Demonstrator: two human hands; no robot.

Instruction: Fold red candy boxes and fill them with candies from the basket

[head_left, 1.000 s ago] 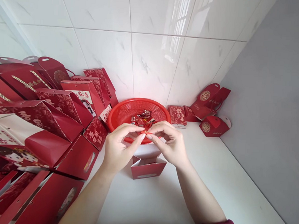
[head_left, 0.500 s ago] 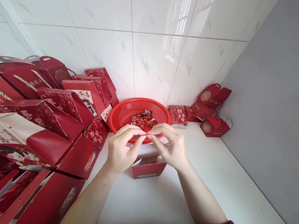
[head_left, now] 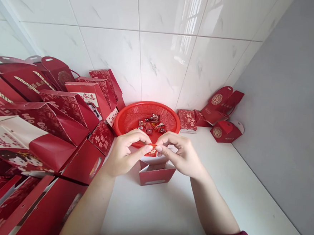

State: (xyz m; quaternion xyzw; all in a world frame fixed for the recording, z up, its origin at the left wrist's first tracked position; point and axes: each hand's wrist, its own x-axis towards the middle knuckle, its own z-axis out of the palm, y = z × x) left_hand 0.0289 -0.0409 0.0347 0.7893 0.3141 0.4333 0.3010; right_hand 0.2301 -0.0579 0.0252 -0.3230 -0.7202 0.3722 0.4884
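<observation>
My left hand (head_left: 129,153) and my right hand (head_left: 177,153) meet over the near rim of the basket. Between thumbs and fingertips, both pinch the upper edge of a small red packet (head_left: 151,153) with pale gold print. Its lower part hangs in view below my thumbs. Just beneath the hands stands a small red box (head_left: 156,177), its top open, with an oval cutout on the near side. Behind them, the red plastic basket (head_left: 127,117) holds several wrapped candies (head_left: 149,126).
Red gift boxes (head_left: 63,112) crowd the left side, some with rope handles. More sit at the back right: a flat patterned box (head_left: 187,120), a tall handled one (head_left: 214,105) and a small one (head_left: 224,132). A tiled wall (head_left: 160,67) and a grey panel (head_left: 288,116) border the white table (head_left: 150,213).
My hands have come slightly down and toward me. The packet has tipped so its printed face shows below my thumbs; before, only a thin edge was visible.
</observation>
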